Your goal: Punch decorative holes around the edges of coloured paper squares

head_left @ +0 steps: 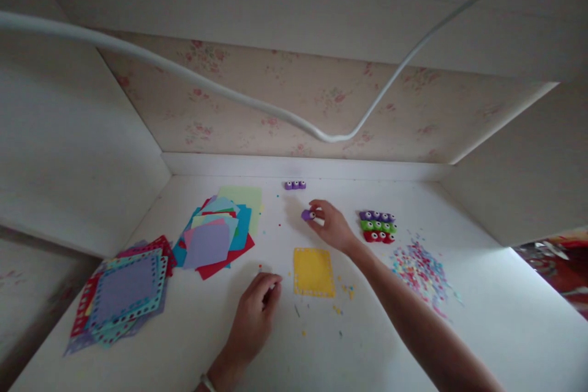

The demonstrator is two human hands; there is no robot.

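My right hand (328,225) pinches a small purple paper punch (307,215) with a white and black round spot, above the table behind the yellow paper. That yellow square sheet (313,272) lies flat, with small holes punched along its edges. To its left my left hand (257,309) rests on the table, fingers curled in, with nothing visible in them. A row of three purple punches (294,185) stands near the back wall. On the right, a block of purple, green and red punches (377,226) sits in rows.
Punched sheets (126,288) are stacked at the left. Beside them lies a pile of coloured plain paper (209,244). Paper confetti (422,272) is heaped on the right, and yellow bits (337,310) lie near the yellow sheet. A white cable (275,111) hangs across the upper view.
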